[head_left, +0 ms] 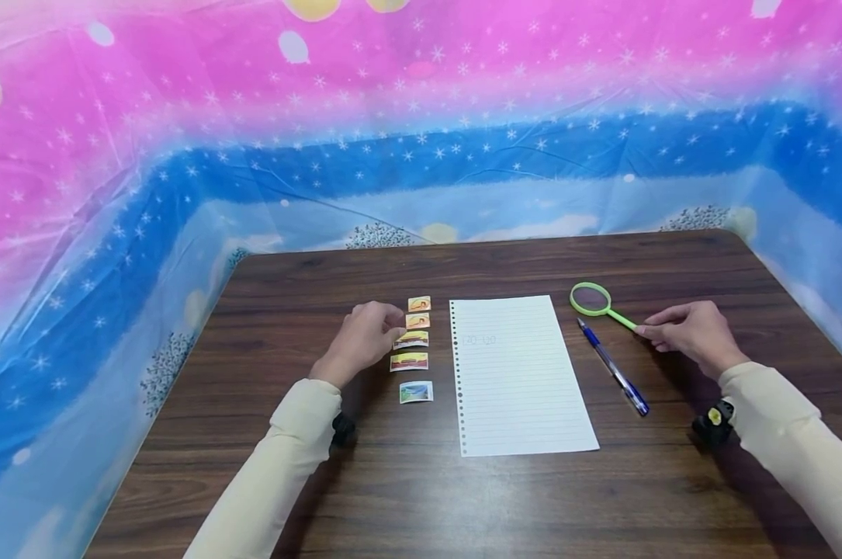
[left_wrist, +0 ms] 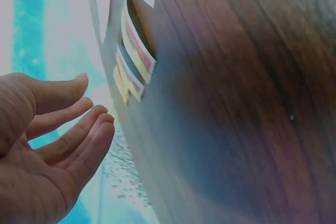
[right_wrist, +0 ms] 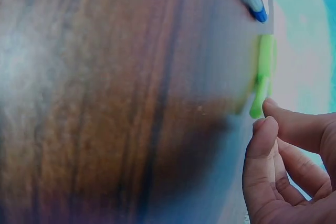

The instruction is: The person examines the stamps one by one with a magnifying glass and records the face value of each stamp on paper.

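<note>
My left hand (head_left: 366, 339) hovers beside a column of several small postage stamps, its thumb and fingers apart with nothing between them. Its fingertips overlap the edge of a yellow-and-red stamp (head_left: 414, 338) in the head view. Below lie another yellow-and-red stamp (head_left: 409, 362) and a blue-green landscape stamp (head_left: 417, 392); two orange stamps (head_left: 419, 304) are at the far end. In the left wrist view, the stamps (left_wrist: 137, 45) show toothed, slightly curled edges. My right hand (head_left: 693, 335) pinches the handle end of a green magnifying glass (head_left: 590, 298) with thumb and index finger.
Between the hands lies a lined sheet of paper (head_left: 521, 388) with punched holes on its left and faint handwriting near the top. A blue pen (head_left: 612, 365) lies diagonally to its right. A patterned cloth (head_left: 421, 147) surrounds the wooden table (head_left: 490, 512) at the back and sides.
</note>
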Available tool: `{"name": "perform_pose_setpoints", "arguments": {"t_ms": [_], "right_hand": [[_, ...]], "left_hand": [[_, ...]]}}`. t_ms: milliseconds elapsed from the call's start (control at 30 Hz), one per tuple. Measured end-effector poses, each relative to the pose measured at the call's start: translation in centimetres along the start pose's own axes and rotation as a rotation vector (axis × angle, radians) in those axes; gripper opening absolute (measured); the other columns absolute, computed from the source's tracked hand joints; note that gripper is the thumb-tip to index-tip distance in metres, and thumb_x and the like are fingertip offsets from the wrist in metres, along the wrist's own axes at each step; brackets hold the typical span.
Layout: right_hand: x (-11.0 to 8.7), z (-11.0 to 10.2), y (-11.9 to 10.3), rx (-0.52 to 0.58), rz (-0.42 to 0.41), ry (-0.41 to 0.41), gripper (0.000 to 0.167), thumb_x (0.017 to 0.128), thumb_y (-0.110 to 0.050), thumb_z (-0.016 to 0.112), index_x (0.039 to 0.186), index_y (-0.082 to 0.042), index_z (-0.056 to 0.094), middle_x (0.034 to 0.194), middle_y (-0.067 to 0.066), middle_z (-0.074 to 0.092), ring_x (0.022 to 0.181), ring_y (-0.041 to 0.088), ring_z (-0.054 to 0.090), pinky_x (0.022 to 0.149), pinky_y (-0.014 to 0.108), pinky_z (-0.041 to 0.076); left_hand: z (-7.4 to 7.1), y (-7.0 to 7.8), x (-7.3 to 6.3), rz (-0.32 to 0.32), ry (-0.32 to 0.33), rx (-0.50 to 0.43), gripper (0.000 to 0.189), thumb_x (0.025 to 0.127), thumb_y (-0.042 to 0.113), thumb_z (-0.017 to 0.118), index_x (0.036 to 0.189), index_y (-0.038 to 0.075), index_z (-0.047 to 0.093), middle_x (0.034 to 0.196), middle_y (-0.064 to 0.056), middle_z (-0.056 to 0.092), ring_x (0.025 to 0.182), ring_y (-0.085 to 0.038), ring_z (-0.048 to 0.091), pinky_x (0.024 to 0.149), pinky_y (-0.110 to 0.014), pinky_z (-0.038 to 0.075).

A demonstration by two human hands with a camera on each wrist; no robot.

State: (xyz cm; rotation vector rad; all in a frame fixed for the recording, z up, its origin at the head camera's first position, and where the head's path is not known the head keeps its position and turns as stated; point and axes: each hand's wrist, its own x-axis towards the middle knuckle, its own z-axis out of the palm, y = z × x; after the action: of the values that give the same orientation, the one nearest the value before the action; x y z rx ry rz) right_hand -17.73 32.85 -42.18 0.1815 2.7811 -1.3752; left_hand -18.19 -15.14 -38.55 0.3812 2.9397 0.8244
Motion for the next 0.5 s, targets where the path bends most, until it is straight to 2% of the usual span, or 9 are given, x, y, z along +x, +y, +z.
{"name": "perform_pose_setpoints", "arguments": {"t_ms": [233,367,500], "right_hand": [[-0.7,-0.5,-0.8,-0.040,-0.030,-0.009,0.039,0.093,-0.021,0.075,0.114,0.011,0.069,0.098,0.020,0.074,0.075,0.021,0.073,0.066,0.031,0.061],[-1.2,-0.1,-1.8,-0.054,-0.060,-0.038,0.044,0.091,-0.025,0.078,0.114,0.010,0.069,0.103,0.022,0.071,0.077,0.025,0.073,0.067,0.030,0.060],[-1.8,0.4,-2.8,-0.069,-0.093,-0.092,0.050,0.089,-0.029,0.080,0.116,0.010,0.067,0.097,0.017,0.073,0.076,0.028,0.072,0.073,0.040,0.060]], "left_hand": [[0.3,2.0,-0.8,0.133,-0.060,0.083,0.041,0.098,0.014,0.069,0.136,-0.001,0.062,0.128,-0.019,0.064,0.116,-0.031,0.062,0.095,-0.047,0.053],[0.6,3.1,-1.4,0.216,-0.119,0.073,0.043,0.098,0.016,0.069,0.138,0.002,0.060,0.136,-0.017,0.061,0.127,-0.031,0.057,0.101,-0.048,0.049],[1.1,3.9,-1.9,0.286,-0.180,0.063,0.047,0.099,0.017,0.068,0.142,0.001,0.056,0.139,-0.016,0.058,0.129,-0.031,0.055,0.104,-0.047,0.047]]}}
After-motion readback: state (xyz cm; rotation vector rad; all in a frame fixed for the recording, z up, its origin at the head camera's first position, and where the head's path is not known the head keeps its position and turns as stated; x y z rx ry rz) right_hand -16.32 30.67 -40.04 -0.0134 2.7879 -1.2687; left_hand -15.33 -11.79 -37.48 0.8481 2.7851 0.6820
